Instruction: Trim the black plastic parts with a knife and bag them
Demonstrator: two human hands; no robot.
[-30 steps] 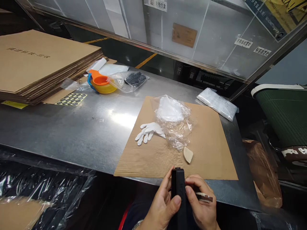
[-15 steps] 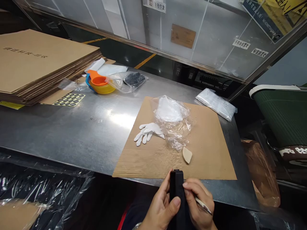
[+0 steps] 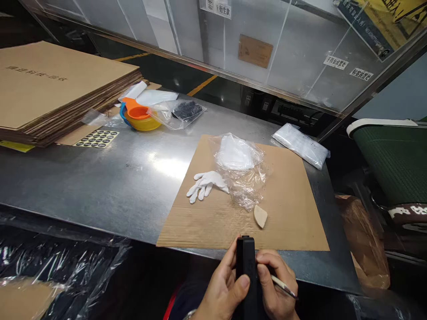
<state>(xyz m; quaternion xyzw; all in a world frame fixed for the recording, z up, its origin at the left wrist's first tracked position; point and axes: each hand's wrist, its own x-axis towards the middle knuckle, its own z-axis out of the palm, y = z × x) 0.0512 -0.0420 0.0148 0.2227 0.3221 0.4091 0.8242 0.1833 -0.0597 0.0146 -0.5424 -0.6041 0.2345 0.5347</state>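
Observation:
At the table's front edge, my left hand (image 3: 224,284) is wrapped round a long black object (image 3: 246,271), thumb on its near face. My right hand (image 3: 278,282) is closed beside it, with a thin, light-coloured pen-like tool (image 3: 282,284) between its fingers; the fingertips are at the black object's right side. Just beyond, a cream wedge-shaped pad (image 3: 260,216) lies on a cardboard sheet (image 3: 287,191). A white glove (image 3: 207,184) and a clear plastic bag with white material (image 3: 236,153) lie farther back on the sheet.
Stacked flat cardboard (image 3: 66,84) fills the back left of the metal table (image 3: 133,186). Near it are orange and yellow cups (image 3: 143,119), a bagged dark item (image 3: 187,110) and a sticker sheet (image 3: 96,138). A plastic-wrapped packet (image 3: 302,144) lies at the back right.
My right fingertips have shifted very slightly, and the pen-like tool has moved a little to the right with them. My left hand keeps its hold on the black object.

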